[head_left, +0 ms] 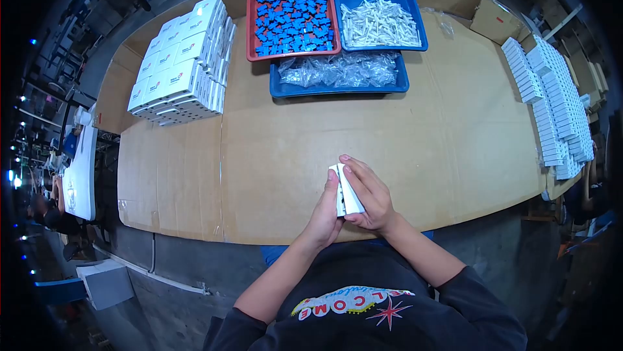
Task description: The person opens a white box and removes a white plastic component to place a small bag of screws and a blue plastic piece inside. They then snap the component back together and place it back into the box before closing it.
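Observation:
Near the front edge of the cardboard-covered table, a small white box (349, 196) is held upright between my two hands. My left hand (324, 213) presses on its left side, with the thumb up along the edge. My right hand (371, 196) wraps round its right side, fingers over the top. A dark gap or line of marks runs along the box's narrow side. Parts of the box are hidden under the fingers and palms.
Stacked white boxes (170, 68) stand at the back left. Behind are a red tray (250, 50) of blue parts, a blue tray (422, 38) of white pieces and a lower blue tray (337, 92) of clear bags. Small boxes (557, 101) line the right edge.

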The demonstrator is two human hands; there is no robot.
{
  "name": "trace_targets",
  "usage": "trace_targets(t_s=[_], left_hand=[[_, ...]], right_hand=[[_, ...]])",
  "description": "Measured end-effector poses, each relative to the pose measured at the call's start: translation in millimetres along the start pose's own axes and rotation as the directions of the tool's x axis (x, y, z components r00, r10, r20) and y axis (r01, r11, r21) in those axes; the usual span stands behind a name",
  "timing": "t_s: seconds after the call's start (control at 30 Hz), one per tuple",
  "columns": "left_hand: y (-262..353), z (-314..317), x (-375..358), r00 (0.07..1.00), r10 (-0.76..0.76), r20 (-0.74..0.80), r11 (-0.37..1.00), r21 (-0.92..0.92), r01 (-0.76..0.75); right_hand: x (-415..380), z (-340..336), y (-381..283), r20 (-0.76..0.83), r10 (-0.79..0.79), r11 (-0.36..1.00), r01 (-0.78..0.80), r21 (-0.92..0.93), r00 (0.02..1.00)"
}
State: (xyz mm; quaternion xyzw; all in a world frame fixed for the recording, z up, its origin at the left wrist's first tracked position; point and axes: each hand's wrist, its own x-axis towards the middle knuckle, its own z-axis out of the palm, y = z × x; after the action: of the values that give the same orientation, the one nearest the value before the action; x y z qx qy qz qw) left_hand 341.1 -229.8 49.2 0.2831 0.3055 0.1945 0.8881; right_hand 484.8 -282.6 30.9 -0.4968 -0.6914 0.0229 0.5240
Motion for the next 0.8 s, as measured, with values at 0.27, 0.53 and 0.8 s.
trace_targets(t_s=[0.27,0.53,0.8], left_hand=[[-19.1,-9.1,16.0,0.81,0.507,0.294,0.495,0.67,-0.554],[3.7,-13.3,16.3,0.919,0.378,-0.11,0.896,0.294,-0.333],[-15.2,-26.4,25.2,0.934,0.312,-0.174,0.926,0.276,-0.258]], right_hand=[[0.8,4.9,-14.6,0.013,0.606,0.627,-0.487,0.608,0.796],[10.2,-12.3,-15.2,0.202,0.42,0.844,-0.463,0.271,0.885],[-4.5,-3.7,-0.1,0.136,0.192,0.981,-0.196,0.013,0.972]])
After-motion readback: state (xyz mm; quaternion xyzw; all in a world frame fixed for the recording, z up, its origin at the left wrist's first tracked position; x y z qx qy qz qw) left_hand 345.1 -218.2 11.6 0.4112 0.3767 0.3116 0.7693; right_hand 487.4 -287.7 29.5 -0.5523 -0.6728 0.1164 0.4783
